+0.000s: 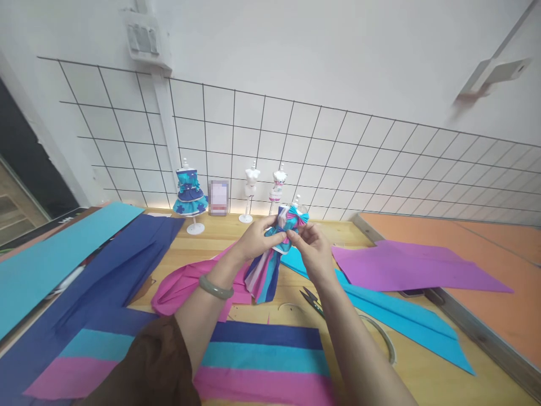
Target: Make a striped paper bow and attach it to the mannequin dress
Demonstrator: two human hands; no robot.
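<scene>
A small dress form wears a dress of blue, turquoise, pink and pale stripes, with a pleated turquoise and pink bow at the chest. On its left side my left hand is closed, the thumb pressing the waist. My right hand pinches the waist from the right, its thumb and fingertips close to the left thumb. What lies between the fingertips is too small to make out. Scissors with dark blades lie below my right hand, their handle partly behind the forearm.
Behind stand a dressed form and two more small forms. Pink paper-like sheet, striped sheet, navy sheet, turquoise strip and purple sheet lie around. A wire grid backs the table.
</scene>
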